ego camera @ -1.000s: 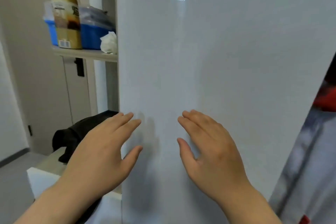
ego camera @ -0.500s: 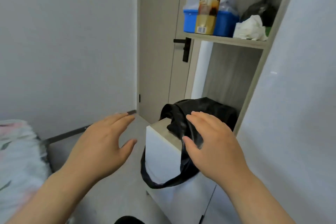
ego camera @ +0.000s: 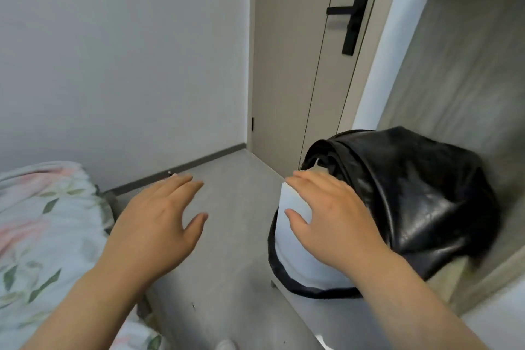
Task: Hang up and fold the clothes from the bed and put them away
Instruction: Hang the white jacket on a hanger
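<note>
Left hand [ego camera: 153,224] and right hand [ego camera: 338,221] hover empty, fingers loose and spread. Looks like the person's between garments, so next is probably turning left to the bed [ego camera: 42,221] to grab one; no clothes visible on its floral cover. Further out: grey floor [ego camera: 235,236], black bag [ego camera: 412,193] on a white ledge [ego camera: 298,250], closed door [ego camera: 298,65].

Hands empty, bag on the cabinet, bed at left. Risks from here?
1. The right hand hovers open in front of the black bag, whose strap hangs over the cabinet front. A sweep could snag it and drag the bag off.
2. The floor between the bed and the cabinet looks narrow, so turning there might knock the cabinet's corner.
</note>
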`<state>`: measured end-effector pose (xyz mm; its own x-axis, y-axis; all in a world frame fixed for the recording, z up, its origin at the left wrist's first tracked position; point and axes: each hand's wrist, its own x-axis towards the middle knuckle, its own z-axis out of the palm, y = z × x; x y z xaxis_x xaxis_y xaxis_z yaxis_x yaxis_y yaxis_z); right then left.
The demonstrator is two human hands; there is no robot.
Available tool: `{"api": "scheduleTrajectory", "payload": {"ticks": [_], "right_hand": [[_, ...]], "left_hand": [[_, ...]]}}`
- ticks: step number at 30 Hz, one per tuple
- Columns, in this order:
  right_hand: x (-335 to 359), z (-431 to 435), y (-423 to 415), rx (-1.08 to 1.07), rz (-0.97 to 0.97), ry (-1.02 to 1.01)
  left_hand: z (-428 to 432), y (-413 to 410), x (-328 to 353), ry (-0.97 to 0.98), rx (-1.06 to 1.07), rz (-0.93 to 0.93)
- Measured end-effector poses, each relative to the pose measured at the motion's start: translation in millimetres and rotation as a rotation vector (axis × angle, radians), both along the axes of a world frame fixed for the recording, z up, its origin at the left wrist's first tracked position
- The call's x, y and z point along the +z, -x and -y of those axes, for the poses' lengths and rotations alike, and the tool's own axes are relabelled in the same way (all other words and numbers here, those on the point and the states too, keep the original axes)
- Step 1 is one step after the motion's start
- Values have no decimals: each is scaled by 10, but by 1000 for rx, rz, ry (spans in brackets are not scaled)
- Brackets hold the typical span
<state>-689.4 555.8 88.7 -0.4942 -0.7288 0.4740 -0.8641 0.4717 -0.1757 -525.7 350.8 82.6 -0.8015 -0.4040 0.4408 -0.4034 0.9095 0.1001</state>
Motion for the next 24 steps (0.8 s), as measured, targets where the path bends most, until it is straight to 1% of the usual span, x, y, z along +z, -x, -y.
{"api": "scheduleTrajectory", "payload": {"ticks": [3,6,10,15,20,24], "right_hand": [[-288,597,435,10,24,7],[-543,1274,855,57,101,2],[-581,2198,1123,157,206,-10],[-44,3110,1052,276,257,-77],[732,3833,735,431,203,-106],[1246,4371,398,580,178,-156]], "left_hand": [[508,410,-312,5,26,20],[967,754,-573,-81,103,72],[1522,947,-556,-148,211,76],[2154,728,15,-205,373,64],[2613,261,772,-283,529,51],[2896,-217,1210,-344,686,47]]}}
